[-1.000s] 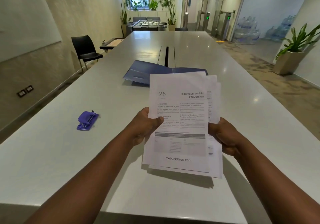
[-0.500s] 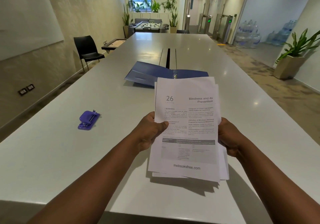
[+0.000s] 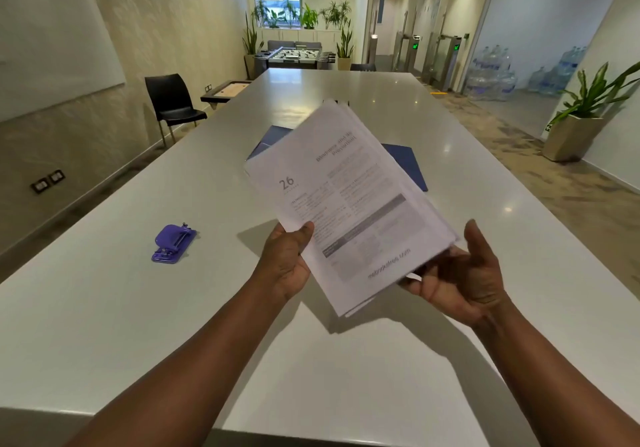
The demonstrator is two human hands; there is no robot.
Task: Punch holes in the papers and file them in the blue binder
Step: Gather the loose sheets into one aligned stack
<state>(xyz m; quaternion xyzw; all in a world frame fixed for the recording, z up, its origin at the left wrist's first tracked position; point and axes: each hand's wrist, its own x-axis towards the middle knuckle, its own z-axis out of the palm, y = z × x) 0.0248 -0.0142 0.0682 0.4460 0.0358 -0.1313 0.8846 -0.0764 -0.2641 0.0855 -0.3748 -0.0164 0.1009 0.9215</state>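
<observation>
Papers (image 3: 349, 204), tilted and blurred, held above the counter (image 3: 104, 308): left hand (image 3: 285, 266) pinches their left edge; right hand (image 3: 460, 278), fingers spread, supports the lower corner. They partly hide the blue binder (image 3: 407, 162). Purple hole punch (image 3: 173, 243) lies left. Black chair (image 3: 171, 103) stands by the wall.

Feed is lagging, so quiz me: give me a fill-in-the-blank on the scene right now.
1. The papers are pinched by the ____ hand.
2. The punch lying on the table is ____ in colour.
3. The binder lies ____ the papers.

Missing: left; purple; behind
</observation>
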